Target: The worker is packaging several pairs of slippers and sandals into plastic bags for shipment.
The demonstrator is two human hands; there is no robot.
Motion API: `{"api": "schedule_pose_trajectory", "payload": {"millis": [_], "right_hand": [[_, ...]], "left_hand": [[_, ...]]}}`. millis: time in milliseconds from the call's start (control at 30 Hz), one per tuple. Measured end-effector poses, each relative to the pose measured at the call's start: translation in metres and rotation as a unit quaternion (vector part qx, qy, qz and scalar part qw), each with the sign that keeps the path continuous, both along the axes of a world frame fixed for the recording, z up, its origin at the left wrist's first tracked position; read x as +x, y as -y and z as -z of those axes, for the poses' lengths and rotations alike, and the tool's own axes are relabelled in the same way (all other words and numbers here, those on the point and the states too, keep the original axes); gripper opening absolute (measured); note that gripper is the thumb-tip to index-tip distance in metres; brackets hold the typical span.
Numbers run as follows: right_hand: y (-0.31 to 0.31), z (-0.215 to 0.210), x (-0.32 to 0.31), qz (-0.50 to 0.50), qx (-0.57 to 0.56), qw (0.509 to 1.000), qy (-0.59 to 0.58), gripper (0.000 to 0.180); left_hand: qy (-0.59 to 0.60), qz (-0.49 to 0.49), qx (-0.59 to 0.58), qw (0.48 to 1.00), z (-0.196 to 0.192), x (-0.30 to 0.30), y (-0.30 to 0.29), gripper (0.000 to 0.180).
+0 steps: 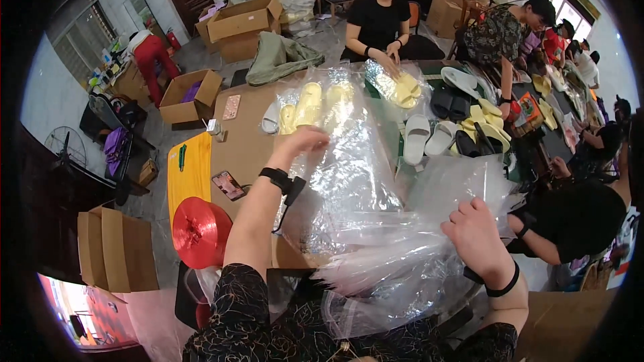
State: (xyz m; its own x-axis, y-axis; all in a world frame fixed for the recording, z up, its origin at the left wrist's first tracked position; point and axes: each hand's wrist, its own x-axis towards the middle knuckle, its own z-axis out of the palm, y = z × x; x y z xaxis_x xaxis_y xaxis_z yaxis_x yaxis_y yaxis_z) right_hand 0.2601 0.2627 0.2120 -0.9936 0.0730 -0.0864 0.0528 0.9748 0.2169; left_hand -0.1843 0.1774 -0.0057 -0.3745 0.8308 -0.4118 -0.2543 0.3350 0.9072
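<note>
My left hand (307, 141) reaches over the table with its fingers stretched out, at the near end of a yellow slipper (309, 105) and above a large sheet of clear plastic bags. Another yellow slipper (287, 118) lies just to the left. On the right, my right hand (475, 234) is closed at the edge of a stack of clear plastic bags (443, 191). More loose clear bags (396, 275) spread between my forearms and hang toward my lap. The fingertips of my right hand are partly hidden.
A red twine roll (201, 231), a phone (229, 186) and yellow cloth (190, 167) lie at left. White slippers (416, 139) and other pairs crowd the right. Across the table a co-worker (382, 23) handles bagged yellow slippers (405, 90). Another person (570, 218) sits close on my right.
</note>
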Motion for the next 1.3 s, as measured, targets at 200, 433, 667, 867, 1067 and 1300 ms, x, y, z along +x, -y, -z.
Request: {"api": "schedule_pose_trajectory", "payload": {"millis": [200,433,667,867,1067,1300], "right_hand": [[0.003,0.001,-0.005,-0.018,-0.009,1.0,-0.01,0.004],[0.0,0.01,0.011,0.005,-0.013,1.0,0.01,0.004],[-0.011,0.016,0.022,0.016,-0.026,0.999,0.016,0.003],[-0.016,0.018,0.019,-0.001,-0.045,0.999,-0.01,0.003],[-0.011,0.014,0.019,-0.012,-0.028,1.0,-0.004,0.003],[-0.015,0.009,0.021,-0.015,-0.027,0.999,-0.013,0.003]], "left_hand": [[-0.568,-0.003,-0.266,0.778,0.013,0.035,-0.03,0.069],[-0.469,-0.034,-0.288,0.835,0.001,0.004,-0.033,0.119],[-0.414,-0.038,-0.166,0.894,0.0,-0.003,-0.055,0.036],[-0.519,0.047,-0.165,0.837,0.019,0.026,-0.066,0.066],[-0.589,0.052,-0.345,0.729,-0.011,0.075,-0.057,0.107],[-0.47,0.019,-0.26,0.843,-0.002,0.076,-0.042,0.079]]}}
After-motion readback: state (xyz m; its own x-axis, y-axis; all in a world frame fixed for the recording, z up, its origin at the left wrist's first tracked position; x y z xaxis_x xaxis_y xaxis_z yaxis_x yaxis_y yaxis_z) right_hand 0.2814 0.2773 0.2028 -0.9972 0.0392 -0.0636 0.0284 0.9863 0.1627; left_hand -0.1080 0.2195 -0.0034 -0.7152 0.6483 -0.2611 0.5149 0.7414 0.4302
